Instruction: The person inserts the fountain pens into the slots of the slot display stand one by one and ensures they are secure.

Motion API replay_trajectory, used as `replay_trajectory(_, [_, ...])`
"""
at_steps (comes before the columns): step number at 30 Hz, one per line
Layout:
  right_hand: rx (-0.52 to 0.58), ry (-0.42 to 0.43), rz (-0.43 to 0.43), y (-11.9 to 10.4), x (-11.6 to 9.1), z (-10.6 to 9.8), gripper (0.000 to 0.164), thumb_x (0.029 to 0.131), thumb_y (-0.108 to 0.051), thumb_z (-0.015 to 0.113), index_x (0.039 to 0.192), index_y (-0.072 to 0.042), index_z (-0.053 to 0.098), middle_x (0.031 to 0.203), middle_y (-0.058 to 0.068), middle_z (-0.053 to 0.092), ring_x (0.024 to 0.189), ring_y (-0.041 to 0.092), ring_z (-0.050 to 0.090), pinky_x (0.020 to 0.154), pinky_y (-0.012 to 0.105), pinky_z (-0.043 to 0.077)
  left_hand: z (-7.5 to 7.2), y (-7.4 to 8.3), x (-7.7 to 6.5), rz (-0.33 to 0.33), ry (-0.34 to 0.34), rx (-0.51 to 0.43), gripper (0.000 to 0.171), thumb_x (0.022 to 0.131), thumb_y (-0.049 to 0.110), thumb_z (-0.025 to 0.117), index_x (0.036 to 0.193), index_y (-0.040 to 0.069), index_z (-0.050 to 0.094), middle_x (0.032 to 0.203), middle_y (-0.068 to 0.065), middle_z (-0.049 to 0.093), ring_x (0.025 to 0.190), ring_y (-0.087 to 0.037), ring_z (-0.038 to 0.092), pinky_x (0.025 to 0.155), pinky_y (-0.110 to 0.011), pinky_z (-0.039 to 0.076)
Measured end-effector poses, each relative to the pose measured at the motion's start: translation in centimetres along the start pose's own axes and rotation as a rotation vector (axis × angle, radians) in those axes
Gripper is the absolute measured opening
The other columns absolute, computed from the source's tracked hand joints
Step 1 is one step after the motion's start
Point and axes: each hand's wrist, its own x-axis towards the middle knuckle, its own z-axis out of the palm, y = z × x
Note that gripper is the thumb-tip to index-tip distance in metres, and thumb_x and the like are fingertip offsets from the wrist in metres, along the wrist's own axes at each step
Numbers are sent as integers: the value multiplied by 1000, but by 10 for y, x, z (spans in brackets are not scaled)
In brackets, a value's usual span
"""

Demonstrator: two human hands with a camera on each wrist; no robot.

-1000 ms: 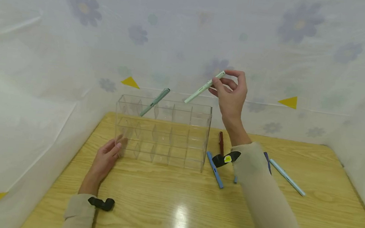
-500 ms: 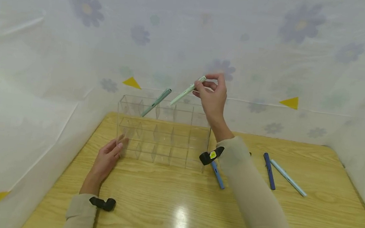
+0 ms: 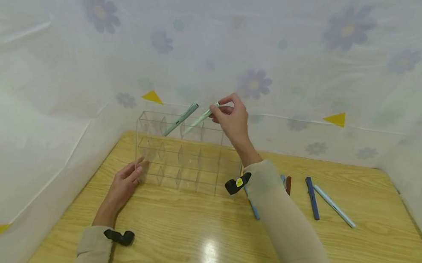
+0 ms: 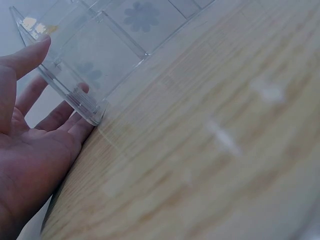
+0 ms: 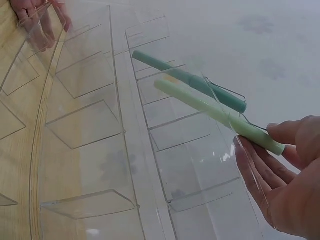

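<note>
A clear acrylic pen organizer (image 3: pixel 188 176) with rows of compartments stands on the table. My left hand (image 3: pixel 125 182) holds its left end; in the left wrist view the thumb (image 4: pixel 32 56) lies at the panel's edge and the other fingers are behind it. My right hand (image 3: pixel 233 119) pinches a pale green pen (image 3: pixel 198 121) near its upper end, over the organizer's top row. The pen slants down to the left, its lower end at the top compartments. Just left of it, a darker green pen (image 3: pixel 181 120) leans in the top row, nearly parallel in the right wrist view.
Right of the organizer on the wooden table (image 3: pixel 169 238) lie a dark blue pen (image 3: pixel 312 198), a light blue pen (image 3: pixel 334 205), a dark red pen (image 3: pixel 288 185) and a blue pen (image 3: pixel 254 209) partly behind the right sleeve. A white flowered sheet (image 3: pixel 303 64) surrounds the table.
My right hand has moved left and down with the pale green pen, from right of the organizer to its top row beside the darker green pen. The left hand has stayed put.
</note>
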Motion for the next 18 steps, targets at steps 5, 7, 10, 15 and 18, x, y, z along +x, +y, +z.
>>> replay_trajectory(5, [-103, -57, -8, -3, -2, 1, 22, 99, -12, 71, 110, 1, 57, 97, 19, 76, 88, 34, 75, 77, 40, 60, 0, 0, 0, -4, 15, 8, 58, 111, 21, 48, 161, 0, 26, 163, -26, 28, 148, -22, 31, 102, -25, 40])
replay_trajectory(7, [-129, -62, -7, -3, -2, 0, 21, 99, -12, 71, 109, 1, 57, 97, 18, 77, 86, 30, 76, 76, 42, 60, -1, 0, 0, -7, 21, 13, 59, 111, 21, 49, 161, 0, 27, 164, -25, 28, 147, -20, 32, 100, -25, 40])
replay_trajectory(10, [-172, -63, 2, -4, -3, -1, 23, 99, -13, 72, 109, 2, 58, 96, 17, 77, 84, 26, 76, 73, 41, 60, -2, 0, -1, -12, 19, 17, 59, 111, 21, 49, 161, 0, 26, 165, -24, 27, 147, -20, 30, 99, -25, 41])
replay_trajectory(15, [-200, -79, 19, -7, -3, -6, 28, 98, -15, 72, 113, 3, 57, 98, 17, 76, 86, 28, 75, 73, 38, 60, -3, 0, -1, -12, 15, 1, 58, 111, 20, 48, 161, 0, 26, 164, -24, 27, 150, -26, 26, 100, -25, 40])
replay_trajectory(18, [-194, -79, 20, -9, -4, -12, 30, 99, -17, 72, 115, 2, 56, 99, 17, 76, 86, 26, 75, 75, 40, 60, -3, 0, -1, -7, 6, -6, 58, 111, 20, 48, 161, 0, 26, 164, -24, 29, 152, -29, 23, 102, -26, 39])
